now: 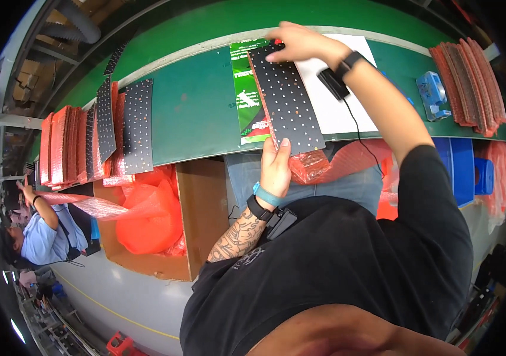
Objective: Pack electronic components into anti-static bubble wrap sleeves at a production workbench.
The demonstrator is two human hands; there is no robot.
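A long black panel point(288, 98) dotted with small pale spots lies at a slant on the bench before me. Pinkish-red bubble wrap shows along its left edge. My left hand point(276, 169) grips the panel's near end, thumb on top and the other fingers mostly hidden underneath. At the far end is my right hand point(300, 43), its thumb on the panel and its fingers curled past the edge. Beneath the panel are a green printed sheet point(241, 77) and a white sheet point(348, 53). Red bubble wrap point(348, 163) hangs over my lap by the left hand.
Red bubble-wrap packs point(63, 145) and more dotted panels point(138, 124) stand at the left; further packs point(469, 86) are at right. A blue tape dispenser point(432, 92) sits nearby. Below, a cardboard box point(205, 207) holds red wrap. A co-worker point(57, 228) handles wrap at far left.
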